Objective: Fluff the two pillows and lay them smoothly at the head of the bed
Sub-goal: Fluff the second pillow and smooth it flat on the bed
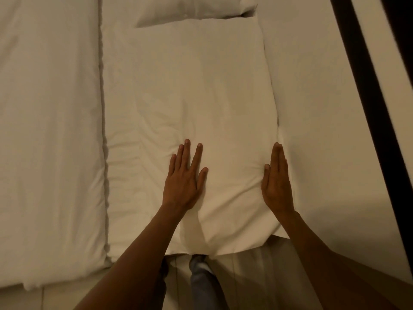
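Observation:
A large white pillow [190, 90] lies flat on the bed in the middle of the head view, running away from me, with creases across its near left part. My left hand [184, 177] rests palm down on its near middle, fingers spread. My right hand [277, 182] lies flat, fingers together, against the pillow's near right edge. A second white pillow [192, 7] lies beyond the first at the top of the view, its near edge touching the first pillow's far end. Neither hand grips anything.
A white duvet [49, 130] covers the bed to the left, its edge running alongside the pillow. A pale wall or headboard [317, 86] is to the right, crossed by a dark diagonal band [366, 86]. My legs [201, 280] and the floor show below.

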